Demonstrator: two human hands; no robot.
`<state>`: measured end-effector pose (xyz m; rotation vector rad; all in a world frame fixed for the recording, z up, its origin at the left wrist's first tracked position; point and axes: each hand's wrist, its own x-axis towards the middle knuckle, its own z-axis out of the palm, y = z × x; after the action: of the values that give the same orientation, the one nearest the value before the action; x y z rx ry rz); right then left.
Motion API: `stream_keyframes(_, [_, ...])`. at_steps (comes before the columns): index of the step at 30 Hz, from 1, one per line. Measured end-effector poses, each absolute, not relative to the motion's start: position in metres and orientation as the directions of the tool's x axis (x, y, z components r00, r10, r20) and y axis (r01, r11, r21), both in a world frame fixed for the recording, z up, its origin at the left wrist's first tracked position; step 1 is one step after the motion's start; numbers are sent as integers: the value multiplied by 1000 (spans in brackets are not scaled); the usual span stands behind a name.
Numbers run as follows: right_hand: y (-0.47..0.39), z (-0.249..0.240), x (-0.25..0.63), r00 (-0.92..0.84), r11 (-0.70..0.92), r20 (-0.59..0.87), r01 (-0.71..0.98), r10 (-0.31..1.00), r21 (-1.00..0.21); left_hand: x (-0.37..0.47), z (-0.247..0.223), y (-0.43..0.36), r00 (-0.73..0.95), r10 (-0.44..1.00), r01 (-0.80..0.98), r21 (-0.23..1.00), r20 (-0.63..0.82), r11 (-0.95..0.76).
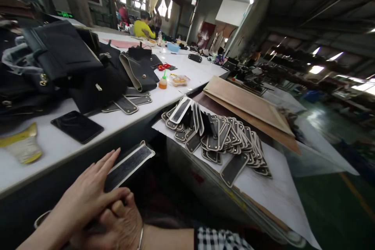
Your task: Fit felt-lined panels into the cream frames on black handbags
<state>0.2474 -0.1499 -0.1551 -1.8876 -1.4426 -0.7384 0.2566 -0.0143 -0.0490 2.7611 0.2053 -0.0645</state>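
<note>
Your left hand (pixel 83 193): straight fingers against pale-edged black strip (pixel 130 165) | right hand (pixel 121 220): curled | grips: can't tell | white surface (pixel 279 197): heaped pieces (pixel 222 134)

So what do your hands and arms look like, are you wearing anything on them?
No gloves. The right hand has a thin, shiny silver-coloured bracelet at the wrist, and that arm has a black-and-white checked sleeve with a plain dark edge. The left hand has no bracelet or sleeve that I can see.
</note>
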Motion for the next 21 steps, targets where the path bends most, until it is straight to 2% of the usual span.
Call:
stream_keyframes(2, [-148,-148,246,247,-188,781,968,574,-168,258,-45,-16,982,141,181,395,-127,-901])
stream_keyframes(6, [-149,-126,238,280,-183,745,960,605,-211,261,-37,-23,978,151,199,447,-140,-872])
stream_keyframes(9, [-166,-111,240,328,-53,745,929,581,-367,275,-32,-27,982,93,164,501,-163,-850])
stream_keyframes(11, [-186,-106,255,465,24,702,825,540,-565,288,-29,-26,982,41,133,525,-184,-840])
stream_keyframes(12, [-197,-107,267,603,-1,617,716,505,-698,295,-28,-25,981,10,115,532,-196,-839])
stream_keyframes(13, [-206,-110,281,773,-50,463,534,432,-844,302,-27,-23,978,-24,92,536,-206,-839])
stream_keyframes(14, [-213,-114,296,905,-85,249,295,346,-952,308,-27,-22,976,-61,64,539,-211,-840])
stream_keyframes(15, [-217,-119,312,968,-84,15,37,250,-996,315,-27,-20,973,-95,34,541,-210,-840])
stream_keyframes(16, [-217,-125,328,966,-32,-184,-181,181,-983,322,-27,-20,972,-126,3,544,-200,-839])
stream_keyframes(18, [-206,-137,353,915,29,-353,-365,197,-930,337,-29,-19,968,-183,-60,554,-170,-831])
stream_keyframes(21, [-174,-145,372,881,56,-364,-398,303,-916,359,-31,-20,938,-307,-158,592,-160,-790])
